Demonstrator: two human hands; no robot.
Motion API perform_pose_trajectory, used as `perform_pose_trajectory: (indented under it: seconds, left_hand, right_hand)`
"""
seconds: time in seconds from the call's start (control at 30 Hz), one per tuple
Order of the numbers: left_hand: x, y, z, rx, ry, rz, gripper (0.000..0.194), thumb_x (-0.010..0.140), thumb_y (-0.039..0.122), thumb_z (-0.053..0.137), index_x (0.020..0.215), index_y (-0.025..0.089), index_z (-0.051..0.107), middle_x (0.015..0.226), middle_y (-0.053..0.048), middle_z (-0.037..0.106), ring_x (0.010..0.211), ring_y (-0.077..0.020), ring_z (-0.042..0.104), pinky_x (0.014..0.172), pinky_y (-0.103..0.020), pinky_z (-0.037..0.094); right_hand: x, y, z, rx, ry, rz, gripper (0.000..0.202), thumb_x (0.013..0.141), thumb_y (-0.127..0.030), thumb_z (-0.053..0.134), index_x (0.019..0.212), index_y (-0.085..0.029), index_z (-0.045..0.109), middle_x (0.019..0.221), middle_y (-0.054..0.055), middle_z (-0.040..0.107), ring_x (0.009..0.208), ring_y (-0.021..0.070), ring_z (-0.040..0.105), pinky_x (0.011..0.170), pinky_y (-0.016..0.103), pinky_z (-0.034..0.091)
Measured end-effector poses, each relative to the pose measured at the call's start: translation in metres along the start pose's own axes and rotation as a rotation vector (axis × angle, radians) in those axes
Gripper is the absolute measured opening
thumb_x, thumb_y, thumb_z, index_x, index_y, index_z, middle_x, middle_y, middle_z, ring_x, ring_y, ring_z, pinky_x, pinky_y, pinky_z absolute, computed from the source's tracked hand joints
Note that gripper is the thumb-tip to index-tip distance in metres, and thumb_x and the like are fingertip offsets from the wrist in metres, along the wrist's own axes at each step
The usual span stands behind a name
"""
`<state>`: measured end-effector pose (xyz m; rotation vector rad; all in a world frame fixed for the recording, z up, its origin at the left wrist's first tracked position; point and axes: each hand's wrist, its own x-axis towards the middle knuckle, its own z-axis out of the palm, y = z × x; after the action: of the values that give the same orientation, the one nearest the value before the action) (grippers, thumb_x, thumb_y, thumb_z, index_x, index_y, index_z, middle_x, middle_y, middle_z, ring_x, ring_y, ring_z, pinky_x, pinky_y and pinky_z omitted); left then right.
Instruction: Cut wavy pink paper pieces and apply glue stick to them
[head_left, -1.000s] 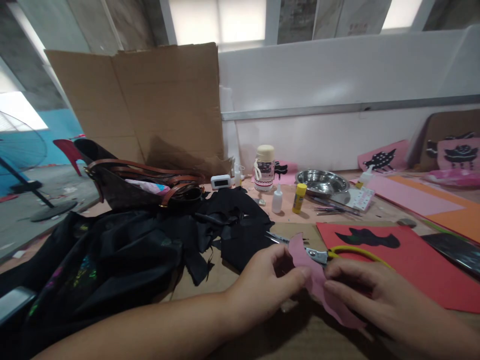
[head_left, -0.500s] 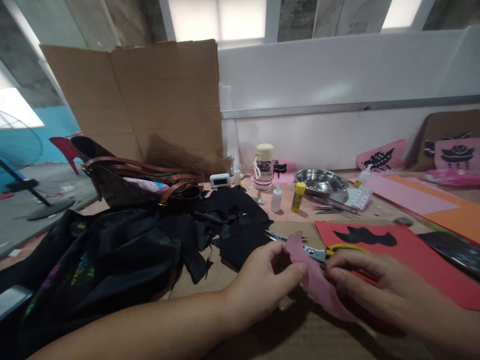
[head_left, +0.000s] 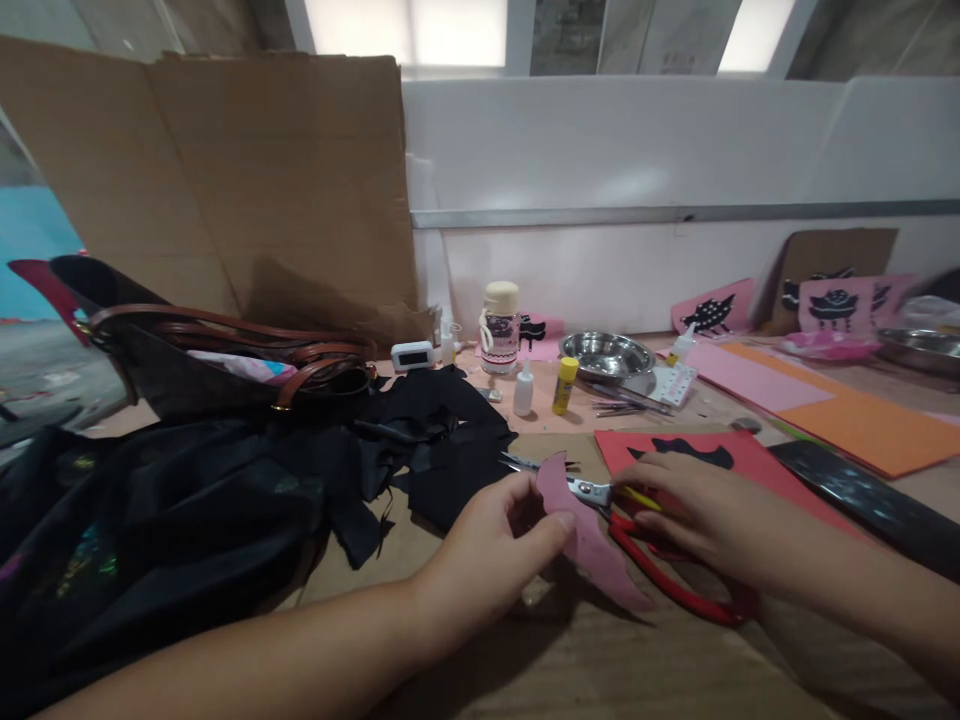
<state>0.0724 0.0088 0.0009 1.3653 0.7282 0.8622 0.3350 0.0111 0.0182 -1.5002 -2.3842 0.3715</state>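
In my left hand (head_left: 499, 560), thumb and fingers pinch a curved pink paper cutout (head_left: 600, 560), its pointed tip upward. Behind the cutout, scissors (head_left: 590, 491) with red and yellow handles lie low over the cardboard, blades pointing left and partly hidden by the paper. My right hand (head_left: 686, 505) has its fingers curled over the scissors' yellow handle; the lower red loop shows below the hand. Beyond it, a black cut shape (head_left: 690, 452) rests on a red sheet (head_left: 619, 450), partly covered by my right hand.
Black fabric scraps (head_left: 442, 440) and a handbag (head_left: 172, 350) fill the left side. Farther back stand a white glue bottle (head_left: 523, 392), a yellow glue stick (head_left: 565, 387), a flask (head_left: 500, 330) and a steel bowl (head_left: 606, 357). A black phone (head_left: 862, 500) lies right, near orange sheets (head_left: 877, 410).
My right hand has moved off the pink cutout's edge and onto the scissors' handles, uncovering the red loop. The left hand keeps its pinch. The view has turned a little to the right.
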Motion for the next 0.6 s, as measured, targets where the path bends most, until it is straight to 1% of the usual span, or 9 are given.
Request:
perform_pose_trajectory:
  seconds: [0.07, 0.13, 0.17, 0.23, 0.33, 0.4, 0.47, 0.53, 0.6]
  left_hand:
    - [0.0004, -0.0001, 0.0002, -0.002, 0.003, -0.008, 0.018, 0.088, 0.028, 0.069, 0.102, 0.017, 0.069, 0.097, -0.005, 0.073, 0.085, -0.0189, 0.064, 0.076, -0.029, 0.048]
    - [0.0005, 0.0005, 0.0007, -0.007, -0.003, -0.009, 0.019, 0.088, 0.028, 0.069, 0.103, 0.017, 0.069, 0.099, -0.005, 0.073, 0.087, -0.0194, 0.064, 0.076, -0.029, 0.048]
    - [0.0005, 0.001, 0.001, -0.006, -0.009, -0.007, 0.018, 0.088, 0.028, 0.069, 0.103, 0.017, 0.069, 0.099, -0.004, 0.073, 0.087, -0.0193, 0.064, 0.077, -0.029, 0.048]
    - [0.0004, 0.0018, 0.0012, -0.003, -0.013, 0.001, 0.015, 0.088, 0.026, 0.069, 0.101, 0.018, 0.069, 0.098, -0.003, 0.073, 0.088, -0.0187, 0.064, 0.078, -0.028, 0.048]
    - [0.0003, 0.0013, 0.0004, 0.004, -0.007, 0.007, 0.011, 0.088, 0.025, 0.067, 0.098, 0.019, 0.068, 0.096, -0.002, 0.072, 0.087, -0.0181, 0.064, 0.079, -0.027, 0.048]
    - [0.0002, -0.0002, -0.0007, 0.024, -0.003, 0.008, 0.012, 0.089, 0.027, 0.067, 0.097, 0.018, 0.068, 0.095, -0.002, 0.072, 0.087, -0.0183, 0.064, 0.079, -0.028, 0.049]
    - [0.0001, -0.0018, -0.0017, 0.043, 0.005, 0.005, 0.014, 0.089, 0.029, 0.068, 0.098, 0.018, 0.068, 0.094, -0.002, 0.071, 0.086, -0.0187, 0.064, 0.08, -0.029, 0.049]
    - [0.0004, -0.0028, -0.0023, 0.047, 0.004, 0.002, 0.017, 0.089, 0.029, 0.069, 0.102, 0.018, 0.069, 0.092, -0.002, 0.07, 0.086, -0.0189, 0.064, 0.079, -0.029, 0.049]
    - [0.0012, -0.0032, -0.0025, 0.028, -0.004, 0.001, 0.02, 0.089, 0.028, 0.068, 0.107, 0.018, 0.069, 0.093, -0.002, 0.071, 0.086, -0.0183, 0.064, 0.078, -0.028, 0.048]
  right_hand:
    - [-0.0011, -0.0002, -0.003, -0.026, -0.058, 0.012, 0.031, 0.094, -0.031, 0.058, 0.119, -0.024, 0.075, 0.122, 0.013, 0.078, 0.104, 0.0361, 0.075, 0.084, 0.047, 0.062]
    - [-0.0022, -0.0002, -0.0038, -0.048, -0.093, 0.019, 0.037, 0.094, -0.031, 0.058, 0.127, -0.024, 0.072, 0.131, 0.014, 0.075, 0.113, 0.0373, 0.073, 0.09, 0.05, 0.061]
    - [-0.0026, 0.0001, -0.0035, -0.051, -0.104, 0.02, 0.039, 0.093, -0.029, 0.059, 0.13, -0.025, 0.07, 0.132, 0.014, 0.074, 0.114, 0.0369, 0.073, 0.091, 0.049, 0.06]
    - [-0.0031, 0.0012, -0.002, -0.052, -0.122, 0.018, 0.041, 0.093, -0.026, 0.061, 0.134, -0.027, 0.069, 0.128, 0.013, 0.075, 0.112, 0.0351, 0.073, 0.092, 0.047, 0.06]
    - [-0.0025, 0.002, 0.0008, -0.043, -0.135, 0.023, 0.039, 0.096, -0.029, 0.062, 0.135, -0.029, 0.068, 0.126, 0.012, 0.074, 0.109, 0.0332, 0.073, 0.09, 0.044, 0.059]
    - [-0.0017, 0.0008, 0.0024, -0.031, -0.145, 0.031, 0.038, 0.097, -0.029, 0.061, 0.134, -0.028, 0.068, 0.127, 0.013, 0.073, 0.109, 0.0322, 0.073, 0.091, 0.044, 0.058]
    - [-0.0015, -0.0009, 0.0037, -0.035, -0.144, 0.027, 0.036, 0.095, -0.023, 0.061, 0.13, -0.027, 0.07, 0.125, 0.013, 0.074, 0.105, 0.0314, 0.073, 0.089, 0.043, 0.058]
    - [-0.0022, -0.0011, 0.0045, -0.043, -0.114, 0.019, 0.037, 0.093, -0.02, 0.061, 0.128, -0.026, 0.072, 0.121, 0.013, 0.075, 0.101, 0.031, 0.074, 0.087, 0.042, 0.059]
    - [-0.0037, 0.0012, 0.0044, -0.045, -0.062, 0.028, 0.039, 0.091, -0.023, 0.063, 0.13, -0.026, 0.072, 0.122, 0.014, 0.075, 0.098, 0.0318, 0.075, 0.086, 0.042, 0.06]
